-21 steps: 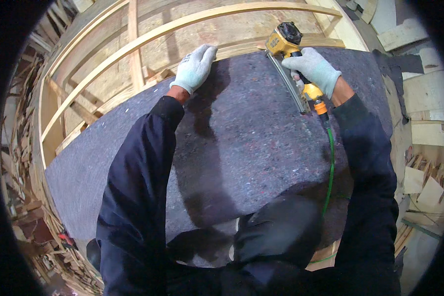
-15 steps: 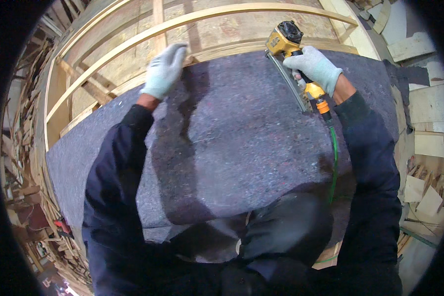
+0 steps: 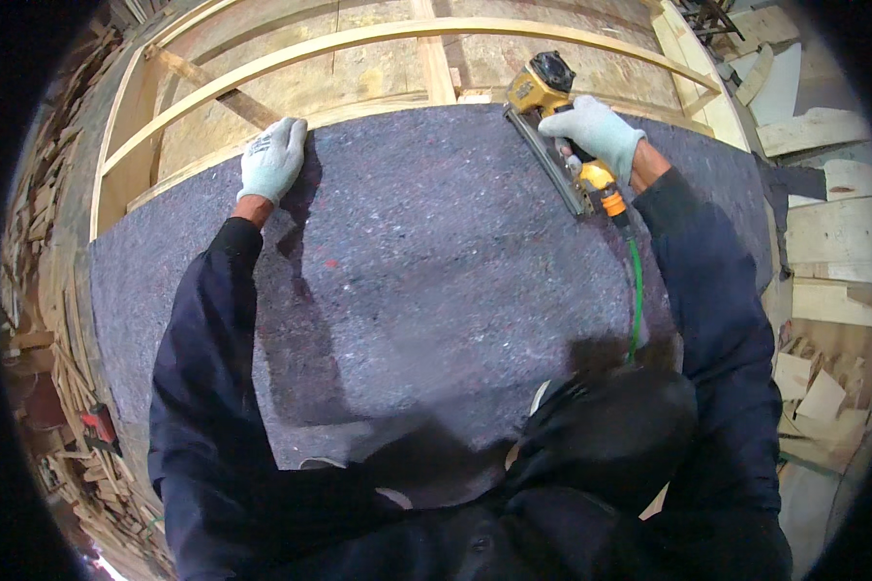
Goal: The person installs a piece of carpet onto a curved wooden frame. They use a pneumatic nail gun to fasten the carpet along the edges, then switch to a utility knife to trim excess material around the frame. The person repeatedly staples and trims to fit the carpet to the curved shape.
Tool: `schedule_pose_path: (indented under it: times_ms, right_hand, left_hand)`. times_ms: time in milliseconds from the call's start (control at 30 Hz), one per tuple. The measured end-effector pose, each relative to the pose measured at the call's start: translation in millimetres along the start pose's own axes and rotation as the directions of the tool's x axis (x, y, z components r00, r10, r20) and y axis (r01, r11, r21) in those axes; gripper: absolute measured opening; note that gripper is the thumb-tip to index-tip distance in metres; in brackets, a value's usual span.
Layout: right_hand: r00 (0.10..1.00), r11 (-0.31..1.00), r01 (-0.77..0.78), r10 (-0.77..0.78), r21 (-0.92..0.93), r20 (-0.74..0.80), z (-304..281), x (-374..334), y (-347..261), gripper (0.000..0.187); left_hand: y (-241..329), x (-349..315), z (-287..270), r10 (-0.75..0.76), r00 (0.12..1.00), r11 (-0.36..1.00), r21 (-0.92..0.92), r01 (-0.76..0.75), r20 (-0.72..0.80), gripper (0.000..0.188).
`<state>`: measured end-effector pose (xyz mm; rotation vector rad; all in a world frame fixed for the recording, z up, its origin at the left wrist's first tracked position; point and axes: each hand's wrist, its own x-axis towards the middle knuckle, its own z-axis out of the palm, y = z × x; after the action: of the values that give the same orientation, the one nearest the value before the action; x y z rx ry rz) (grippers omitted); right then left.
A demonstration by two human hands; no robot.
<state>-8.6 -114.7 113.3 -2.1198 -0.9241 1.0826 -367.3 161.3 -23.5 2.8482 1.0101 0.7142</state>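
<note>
My right hand is gripping the nailer over the felt, its green hose trailing toward me. My left hand is resting, fingers curling, at the felt's far edge by the frame; I cannot tell whether it is gripping.

Felt sheet: grey-purple (flecked white, red) | nail gun: yellow, black | hose: green | sleeves: navy
</note>
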Motion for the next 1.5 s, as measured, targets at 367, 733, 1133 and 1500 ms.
schedule_pose_path:
  times_ms: [367,733,1133,1500]
  right_hand:
    - [0.926,0.978,-0.205,0.181,-0.04,-0.331,-14,-176,56,0.021]
    - [0.605,0.743,-0.669,0.566,0.028,-0.56,84,-413,154,0.031]
    - [0.644,0.481,-0.763,0.507,-0.432,-0.572,153,-402,375,0.044]
    - [0.523,0.398,-0.847,0.745,-0.353,-0.413,153,-423,417,0.052]
  left_hand:
    - [-14,-3,5,0.195,0.981,0.975,0.109,-0.194,0.003,0.029]
    - [-22,1,5,0.217,0.971,0.973,0.061,-0.224,0.104,0.042]
    - [-52,11,23,0.057,0.975,0.997,0.032,-0.065,0.216,0.06]
    - [228,-133,-127,0.774,0.606,0.331,-0.699,-0.633,-0.182,0.032]
